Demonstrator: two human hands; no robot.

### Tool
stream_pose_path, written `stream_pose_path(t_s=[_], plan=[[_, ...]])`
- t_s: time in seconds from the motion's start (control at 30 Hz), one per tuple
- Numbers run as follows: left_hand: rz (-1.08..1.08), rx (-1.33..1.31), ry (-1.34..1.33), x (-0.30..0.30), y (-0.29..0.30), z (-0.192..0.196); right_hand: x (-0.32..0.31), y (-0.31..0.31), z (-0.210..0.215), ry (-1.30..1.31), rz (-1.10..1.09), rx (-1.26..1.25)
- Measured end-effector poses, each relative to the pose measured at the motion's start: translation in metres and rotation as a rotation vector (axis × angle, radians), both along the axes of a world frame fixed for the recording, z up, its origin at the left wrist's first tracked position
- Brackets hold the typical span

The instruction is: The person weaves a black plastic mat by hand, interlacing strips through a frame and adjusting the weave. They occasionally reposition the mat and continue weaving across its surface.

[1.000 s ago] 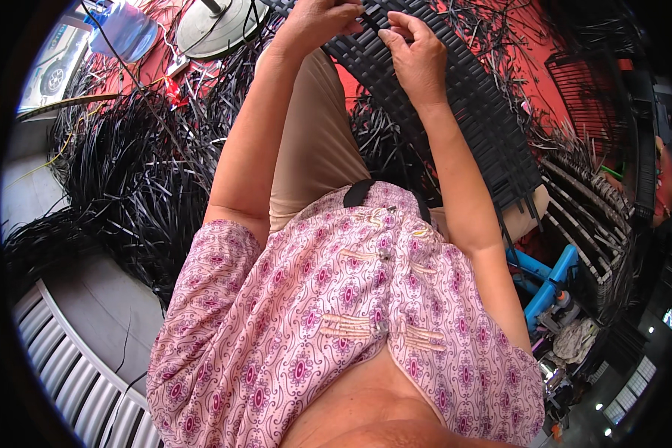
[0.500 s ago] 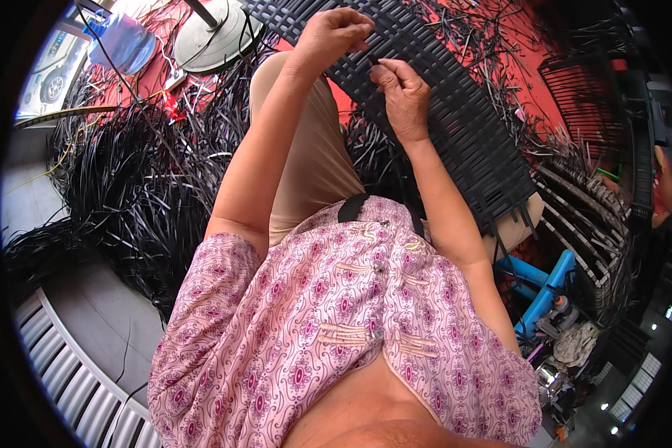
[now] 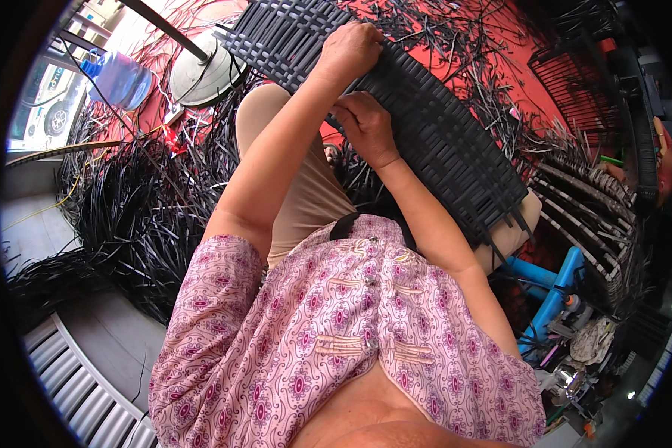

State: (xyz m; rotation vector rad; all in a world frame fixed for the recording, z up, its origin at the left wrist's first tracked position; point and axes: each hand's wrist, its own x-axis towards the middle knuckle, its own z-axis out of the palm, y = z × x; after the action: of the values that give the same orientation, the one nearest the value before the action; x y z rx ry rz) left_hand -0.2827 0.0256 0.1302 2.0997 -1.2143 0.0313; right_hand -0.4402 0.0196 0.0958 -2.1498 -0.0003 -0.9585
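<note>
A long panel woven from flat black strips (image 3: 444, 145) lies slantwise across my lap, with loose strip ends sticking out at its near right end. My left hand (image 3: 353, 51) is closed over the panel, close to its far edge; its fingers curl under and hide what they grip. Lower down, my right hand (image 3: 369, 128) sits at the panel's near edge with thumb and fingers pinched together. What lies in that pinch is too small and covered to make out.
Loose black strips (image 3: 149, 216) lie heaped at the left. Beyond stand a round pole base (image 3: 201, 71) and a blue water jug (image 3: 123, 81) on a red floor covering (image 3: 455, 48). A blue frame (image 3: 552, 291) and slatted bundles (image 3: 582, 209) stand at the right.
My left hand has come down and right, closer to the panel's far edge. My right hand has shifted left and down to the near edge. The view has also moved a little.
</note>
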Motion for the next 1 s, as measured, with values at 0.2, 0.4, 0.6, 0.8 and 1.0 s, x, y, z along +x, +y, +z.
stream_pose_path(t_s=[0.2, 0.4, 0.6, 0.8, 1.0], plan=[[-0.039, 0.023, 0.159, 0.005, -0.002, 0.006, -0.002, 0.001, -0.003, 0.015, 0.008, -0.036], [-0.015, -0.04, 0.343, 0.014, -0.006, -0.004, -0.003, 0.003, -0.004, 0.027, 0.036, -0.026], [0.023, 0.025, 0.302, 0.015, -0.012, -0.006, -0.003, 0.002, -0.006, 0.048, 0.039, -0.035], [-0.139, -0.05, 0.8, 0.029, 0.003, 0.013, -0.003, 0.0, -0.009, 0.022, 0.041, -0.054], [0.123, -0.244, 0.263, 0.083, 0.013, 0.011, -0.005, 0.003, -0.006, 0.07, 0.027, -0.051]])
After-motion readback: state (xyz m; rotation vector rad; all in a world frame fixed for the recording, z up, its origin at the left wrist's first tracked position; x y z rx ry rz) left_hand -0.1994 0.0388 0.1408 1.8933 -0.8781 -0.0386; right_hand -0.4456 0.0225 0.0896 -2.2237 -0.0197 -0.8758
